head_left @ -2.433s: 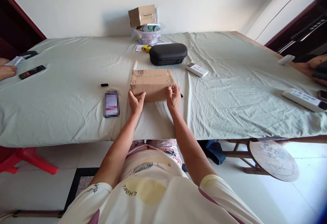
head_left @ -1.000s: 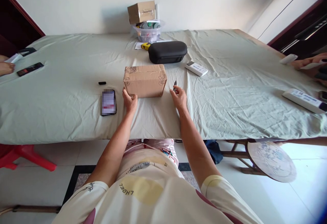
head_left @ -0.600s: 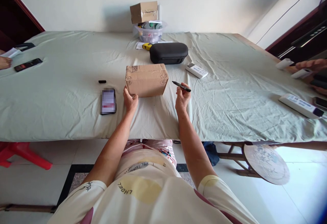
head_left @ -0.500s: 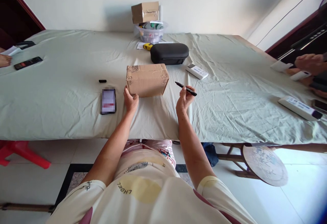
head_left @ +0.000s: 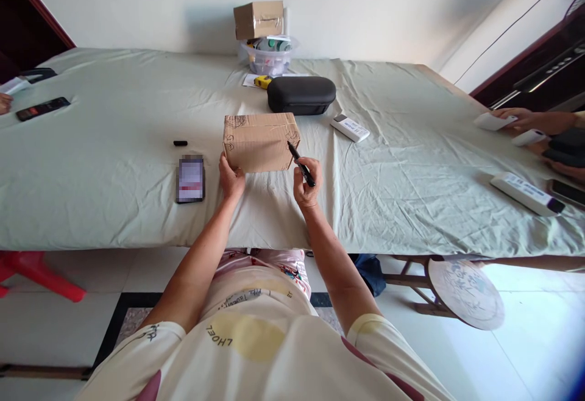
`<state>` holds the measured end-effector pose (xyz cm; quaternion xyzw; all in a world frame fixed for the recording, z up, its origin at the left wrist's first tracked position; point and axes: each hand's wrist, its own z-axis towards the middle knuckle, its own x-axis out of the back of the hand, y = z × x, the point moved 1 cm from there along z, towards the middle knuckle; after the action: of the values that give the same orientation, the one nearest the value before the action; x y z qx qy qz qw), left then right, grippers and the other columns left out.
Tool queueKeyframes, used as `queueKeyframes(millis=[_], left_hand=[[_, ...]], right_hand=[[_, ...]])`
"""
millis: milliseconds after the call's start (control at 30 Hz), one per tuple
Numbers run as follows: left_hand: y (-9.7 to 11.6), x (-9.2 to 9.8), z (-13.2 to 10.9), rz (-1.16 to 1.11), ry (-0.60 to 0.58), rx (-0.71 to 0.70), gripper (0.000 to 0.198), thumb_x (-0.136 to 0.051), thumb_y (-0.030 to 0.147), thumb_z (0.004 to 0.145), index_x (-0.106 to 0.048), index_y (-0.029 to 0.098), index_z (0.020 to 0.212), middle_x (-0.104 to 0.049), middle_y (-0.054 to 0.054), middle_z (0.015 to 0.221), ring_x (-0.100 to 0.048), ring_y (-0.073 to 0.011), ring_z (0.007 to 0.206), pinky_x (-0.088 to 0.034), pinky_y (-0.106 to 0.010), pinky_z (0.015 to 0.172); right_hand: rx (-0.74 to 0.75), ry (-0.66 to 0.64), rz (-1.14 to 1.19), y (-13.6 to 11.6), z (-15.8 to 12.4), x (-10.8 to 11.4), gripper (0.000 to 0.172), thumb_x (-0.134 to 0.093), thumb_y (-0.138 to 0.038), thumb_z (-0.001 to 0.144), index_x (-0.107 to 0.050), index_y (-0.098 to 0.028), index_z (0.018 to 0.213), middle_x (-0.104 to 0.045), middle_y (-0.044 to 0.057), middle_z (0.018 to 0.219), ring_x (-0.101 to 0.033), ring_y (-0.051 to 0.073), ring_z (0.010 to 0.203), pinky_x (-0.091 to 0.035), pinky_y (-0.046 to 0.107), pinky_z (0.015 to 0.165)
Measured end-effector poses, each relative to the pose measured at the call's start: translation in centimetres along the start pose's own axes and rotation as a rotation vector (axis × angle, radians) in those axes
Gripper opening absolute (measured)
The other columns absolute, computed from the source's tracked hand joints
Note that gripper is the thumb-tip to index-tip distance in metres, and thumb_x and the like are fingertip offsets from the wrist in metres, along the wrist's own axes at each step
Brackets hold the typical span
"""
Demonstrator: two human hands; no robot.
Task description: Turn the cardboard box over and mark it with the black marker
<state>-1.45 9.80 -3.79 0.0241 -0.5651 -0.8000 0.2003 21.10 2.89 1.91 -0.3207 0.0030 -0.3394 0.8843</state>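
Note:
A brown cardboard box [head_left: 258,145] with black drawn marks near its corners sits on the cloth in front of me. My left hand [head_left: 232,180] grips its lower left corner, thumb on the near side. In my right hand [head_left: 308,184] is a black marker pen [head_left: 302,166], uncapped, its tip at the right end of the box's near face. Whether the tip touches the cardboard I cannot tell. The black pen cap [head_left: 180,143] lies left of the box, above a phone [head_left: 191,179] with a lit, blurred screen.
Behind the box lie a black zip case [head_left: 301,95], a white device [head_left: 350,128] and a yellow tape measure [head_left: 262,81]. A plastic tub [head_left: 269,60] bears another carton [head_left: 259,19]. At the right, another person's hands [head_left: 521,117] hold a white object; another hand [head_left: 4,103] shows far left.
My right hand has moved left with the marker, bringing its tip from beside the box to the box's right end. My left hand stays on the box.

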Motion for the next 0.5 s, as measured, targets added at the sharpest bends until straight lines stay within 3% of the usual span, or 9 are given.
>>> queueKeyframes(millis=[167,400,500], left_hand=[[0.8,0.0,-0.3,0.066,0.076,0.053,0.081,-0.061,0.002,0.081,-0.037,0.022,0.156,-0.055,-0.016,0.156,-0.054,-0.03,0.149,-0.043,-0.048,0.128],[1.2,0.0,-0.4,0.06,0.085,0.072,0.078,-0.057,-0.002,0.081,-0.041,0.022,0.154,-0.057,-0.015,0.154,-0.055,-0.0291,0.148,-0.044,-0.049,0.128],[1.3,0.0,-0.4,0.057,0.077,0.086,0.077,-0.056,-0.002,0.082,-0.041,0.022,0.154,-0.056,-0.015,0.155,-0.054,-0.0303,0.148,-0.043,-0.052,0.127]], right_hand=[[-0.176,-0.124,-0.15,-0.1,-0.2,0.1,0.033,-0.045,-0.05,0.103,-0.07,-0.03,0.112,-0.07,0.008,0.104,-0.068,0.028,0.104,-0.054,0.052,0.103],[-0.224,0.05,-0.114,0.7,0.3,0.9,0.038,-0.042,-0.05,0.105,-0.07,-0.028,0.118,-0.07,0.009,0.108,-0.071,0.027,0.107,-0.056,0.051,0.103],[-0.21,-0.014,-0.047,0.5,0.4,0.8,0.037,-0.045,-0.051,0.104,-0.07,-0.029,0.118,-0.071,0.009,0.109,-0.071,0.027,0.107,-0.057,0.05,0.102]])
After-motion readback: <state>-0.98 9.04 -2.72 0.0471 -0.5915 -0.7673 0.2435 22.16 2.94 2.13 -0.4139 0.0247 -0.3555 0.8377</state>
